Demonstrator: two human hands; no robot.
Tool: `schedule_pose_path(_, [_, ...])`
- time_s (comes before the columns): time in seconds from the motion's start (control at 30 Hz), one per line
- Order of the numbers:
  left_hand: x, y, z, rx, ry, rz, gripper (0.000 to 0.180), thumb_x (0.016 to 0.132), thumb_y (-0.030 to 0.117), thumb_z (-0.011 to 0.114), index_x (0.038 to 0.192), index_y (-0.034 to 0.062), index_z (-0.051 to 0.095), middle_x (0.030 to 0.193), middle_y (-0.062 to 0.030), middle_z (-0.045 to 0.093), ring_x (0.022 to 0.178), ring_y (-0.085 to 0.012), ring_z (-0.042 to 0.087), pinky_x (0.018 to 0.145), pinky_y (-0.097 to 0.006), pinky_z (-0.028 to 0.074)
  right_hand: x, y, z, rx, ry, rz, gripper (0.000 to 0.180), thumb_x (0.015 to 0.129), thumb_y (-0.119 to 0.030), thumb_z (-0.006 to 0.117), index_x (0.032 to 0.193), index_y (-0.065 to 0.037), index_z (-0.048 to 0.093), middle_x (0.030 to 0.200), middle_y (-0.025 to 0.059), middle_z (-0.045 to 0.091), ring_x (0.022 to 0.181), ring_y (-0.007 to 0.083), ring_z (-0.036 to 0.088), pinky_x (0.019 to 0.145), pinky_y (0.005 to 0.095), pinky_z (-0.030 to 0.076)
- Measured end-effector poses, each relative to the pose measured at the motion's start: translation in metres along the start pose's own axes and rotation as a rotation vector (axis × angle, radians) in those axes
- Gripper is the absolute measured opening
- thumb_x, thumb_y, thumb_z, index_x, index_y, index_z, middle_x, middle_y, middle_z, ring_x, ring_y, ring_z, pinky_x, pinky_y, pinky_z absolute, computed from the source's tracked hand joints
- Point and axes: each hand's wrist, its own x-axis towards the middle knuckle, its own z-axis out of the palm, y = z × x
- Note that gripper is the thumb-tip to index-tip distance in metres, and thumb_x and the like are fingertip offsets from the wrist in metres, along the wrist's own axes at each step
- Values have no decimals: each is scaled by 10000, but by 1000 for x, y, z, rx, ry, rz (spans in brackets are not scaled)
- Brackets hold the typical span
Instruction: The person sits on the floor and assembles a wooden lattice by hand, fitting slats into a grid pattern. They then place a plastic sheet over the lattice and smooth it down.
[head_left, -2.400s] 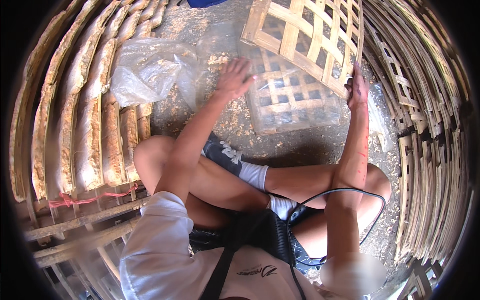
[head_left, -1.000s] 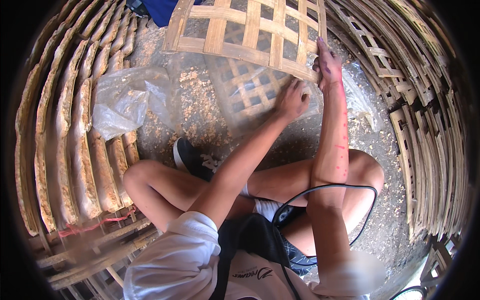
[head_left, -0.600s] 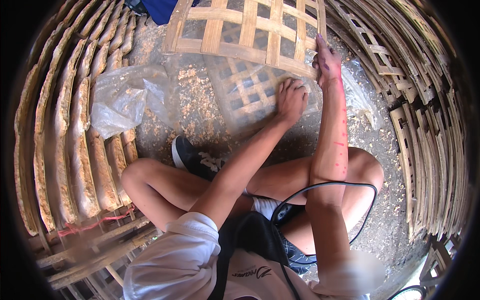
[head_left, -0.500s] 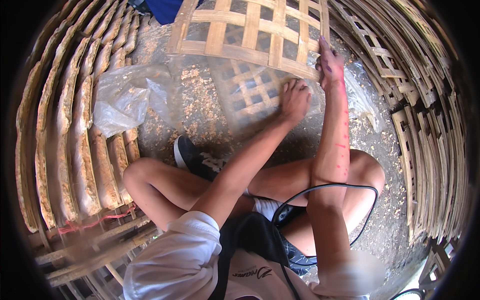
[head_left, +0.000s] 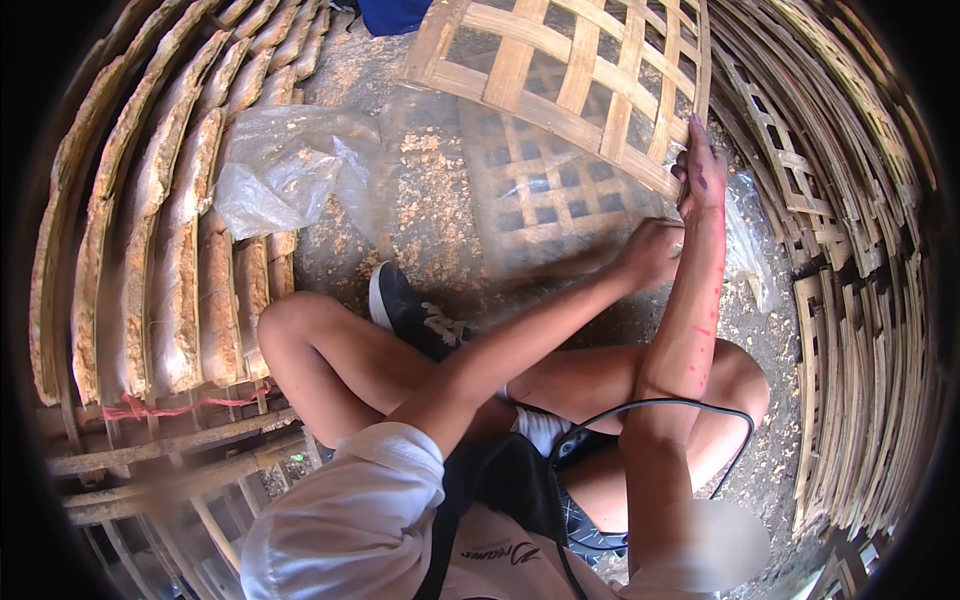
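I sit on the ground with my legs folded. A woven bamboo lattice panel [head_left: 570, 70] stands tilted up in front of me. My right hand [head_left: 700, 170] grips its lower right edge. Beneath it a second, smaller lattice [head_left: 560, 190] lies flat on the sawdust. My left arm reaches across my body, and my left hand [head_left: 650, 250] is blurred, curled at the near right edge of the flat lattice, close to my right forearm. Whether it holds anything is unclear.
Curved stacks of bamboo panels rise on the left [head_left: 170, 250] and right [head_left: 860, 300]. A crumpled clear plastic sheet [head_left: 290, 175] lies at the left on the sawdust ground [head_left: 430, 210]. My black shoe [head_left: 410, 315] and a black cable [head_left: 650, 410] are over my legs.
My left hand has slid right, off the middle of the flat lattice toward my right forearm. My right hand still holds the tilted panel, which stays raised.
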Motion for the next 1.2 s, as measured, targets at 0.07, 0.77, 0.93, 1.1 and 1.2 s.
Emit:
schedule_pose_path(0.07, [-16,-15,-34,196,109,50,313,898,199,721,1172,47,729,1268,-150,697,1245,-322,599,1099,-453,450,2,1,-1,-4,0,-7,442,957,-420,742,983,-10,580,633,-33,467,484,86,393,440,268,293])
schedule_pose_path(0.77, [-68,-51,-104,872,-256,-156,775,1047,638,340,1644,149,266,1713,-158,177,1593,-333,121,1296,-488,89,-21,-5,3,-134,55,-4,461,981,-430,711,1041,7,576,635,-35,452,497,87,390,445,280,298])
schedule_pose_path(0.93, [-66,-54,-101,858,-209,-128,766,1044,621,368,1630,133,300,1705,-167,194,1586,-346,139,1290,-497,119,-25,-7,6,-116,82,-11,342,980,-400,725,837,-116,600,627,-56,454,480,66,384,421,257,296])
schedule_pose_path(1.1, [-71,-49,-99,831,-202,-110,764,1042,611,388,1626,126,309,1700,-179,203,1582,-354,154,1287,-499,125,-22,-5,4,-174,51,-12,447,982,-421,703,1057,1,573,634,-43,447,497,84,388,450,278,306])
schedule_pose_path(1.2, [-72,-48,-98,831,-208,-106,766,1042,611,389,1629,127,302,1699,-182,206,1580,-355,164,1288,-495,122,-20,-1,3,-178,50,-10,463,974,-432,716,1049,5,582,632,-45,450,486,85,388,440,281,304])
